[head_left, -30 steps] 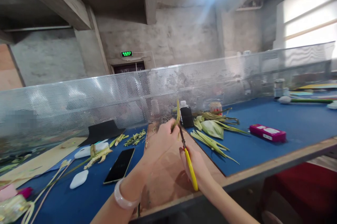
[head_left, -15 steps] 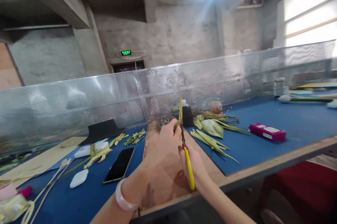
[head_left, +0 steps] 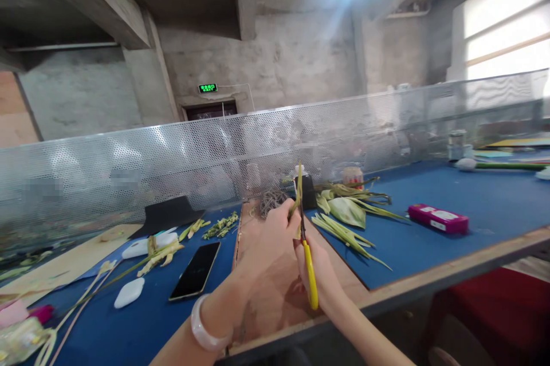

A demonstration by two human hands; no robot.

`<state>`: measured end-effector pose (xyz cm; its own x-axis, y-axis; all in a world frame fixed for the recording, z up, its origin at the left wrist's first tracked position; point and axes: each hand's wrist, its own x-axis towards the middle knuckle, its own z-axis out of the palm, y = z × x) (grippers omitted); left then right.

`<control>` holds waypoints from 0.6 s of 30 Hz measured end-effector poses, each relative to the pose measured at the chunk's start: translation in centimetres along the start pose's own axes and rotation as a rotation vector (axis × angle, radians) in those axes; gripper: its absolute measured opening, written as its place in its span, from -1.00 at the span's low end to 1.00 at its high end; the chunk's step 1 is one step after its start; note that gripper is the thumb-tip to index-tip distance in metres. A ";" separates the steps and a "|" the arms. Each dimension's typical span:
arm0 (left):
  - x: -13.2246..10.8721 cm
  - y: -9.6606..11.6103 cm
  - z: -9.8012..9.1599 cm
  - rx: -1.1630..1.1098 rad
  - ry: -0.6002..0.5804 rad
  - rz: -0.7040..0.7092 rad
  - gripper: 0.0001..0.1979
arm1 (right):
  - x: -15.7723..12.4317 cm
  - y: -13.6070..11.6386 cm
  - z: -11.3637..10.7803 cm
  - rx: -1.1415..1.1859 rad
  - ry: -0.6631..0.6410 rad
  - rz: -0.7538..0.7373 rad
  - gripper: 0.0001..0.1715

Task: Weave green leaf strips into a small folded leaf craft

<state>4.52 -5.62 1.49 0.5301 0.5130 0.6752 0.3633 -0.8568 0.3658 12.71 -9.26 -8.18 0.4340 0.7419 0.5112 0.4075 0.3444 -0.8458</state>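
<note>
My left hand point(head_left: 275, 231), with a pale bangle on its wrist, pinches a narrow green leaf point(head_left: 299, 185) that points upward. Yellow-handled scissors point(head_left: 310, 274) are in my right hand point(head_left: 317, 266), their blades upright against the leaf. Both hands are over the bare wooden strip point(head_left: 262, 320) of the table. Just beyond them lies a tangle of grey wire point(head_left: 272, 201), beside a black container point(head_left: 305, 191). Cut green leaves point(head_left: 344, 234) and a broad pale leaf point(head_left: 347, 211) rest on the blue mat to the right.
A phone point(head_left: 195, 271), a white case point(head_left: 129, 292) and small green pieces point(head_left: 221, 225) lie on the left. On the right is a magenta box point(head_left: 438, 218). A perforated metal screen point(head_left: 206, 165) runs behind the table, and a red stool point(head_left: 494, 320) stands below.
The leaf and scissors have shifted slightly to the right with both hands. A small leaf piece now shows beside the scissors, near my right fingers.
</note>
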 end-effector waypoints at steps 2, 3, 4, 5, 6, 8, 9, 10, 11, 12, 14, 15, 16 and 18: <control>-0.1 0.1 0.0 -0.004 -0.001 0.005 -0.83 | 0.2 -0.1 -0.2 0.004 -0.005 -0.037 -0.76; -0.1 0.1 0.0 -0.003 -0.001 0.005 -0.84 | 0.2 -0.1 -0.3 0.007 -0.005 -0.048 -0.78; -0.1 0.2 0.0 0.000 -0.002 0.004 -0.84 | 0.2 -0.1 -0.4 0.009 -0.003 -0.051 -0.79; -0.1 0.3 0.0 0.003 -0.005 0.002 -0.84 | 0.2 -0.1 -0.4 0.010 0.000 -0.044 -0.79; -0.1 0.4 0.0 0.003 -0.007 0.000 -0.84 | 0.1 -0.2 -0.4 0.013 0.002 -0.028 -0.79; -0.2 0.6 -0.1 -0.009 -0.011 -0.003 -0.83 | 0.0 -0.3 -0.4 0.031 -0.001 0.005 -0.79; -0.3 0.7 -0.1 -0.017 -0.014 -0.002 -0.83 | 0.0 -0.4 -0.4 0.051 0.001 0.007 -0.80; -0.4 0.8 -0.2 -0.023 -0.018 0.000 -0.84 | 0.1 -0.5 -0.4 0.071 0.004 -0.003 -0.81; -0.5 0.9 -0.2 -0.026 -0.024 0.004 -0.84 | 0.2 -0.5 -0.5 0.090 0.009 -0.018 -0.82; -0.6 0.9 -0.2 -0.025 -0.029 0.009 -0.84 | 0.3 -0.5 -0.5 0.101 0.016 -0.031 -0.83; -0.7 0.9 -0.2 -0.018 -0.033 0.017 -0.84 | 0.5 -0.4 -0.6 0.095 0.024 -0.038 -0.84; -0.7 0.9 -0.2 -0.015 -0.033 0.018 -0.84 | 0.5 -0.3 -0.7 0.084 0.022 -0.032 -0.83; -0.7 0.9 -0.1 -0.014 -0.032 0.017 -0.84 | 0.5 -0.2 -0.7 0.074 0.017 -0.024 -0.83; -0.6 0.8 -0.1 -0.015 -0.028 0.014 -0.85 | 0.4 -0.1 -0.8 0.062 0.009 -0.010 -0.81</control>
<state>4.47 -6.58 1.45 0.5565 0.5021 0.6619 0.3444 -0.8645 0.3662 13.49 -9.42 -7.80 0.4377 0.7328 0.5210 0.3615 0.3871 -0.8482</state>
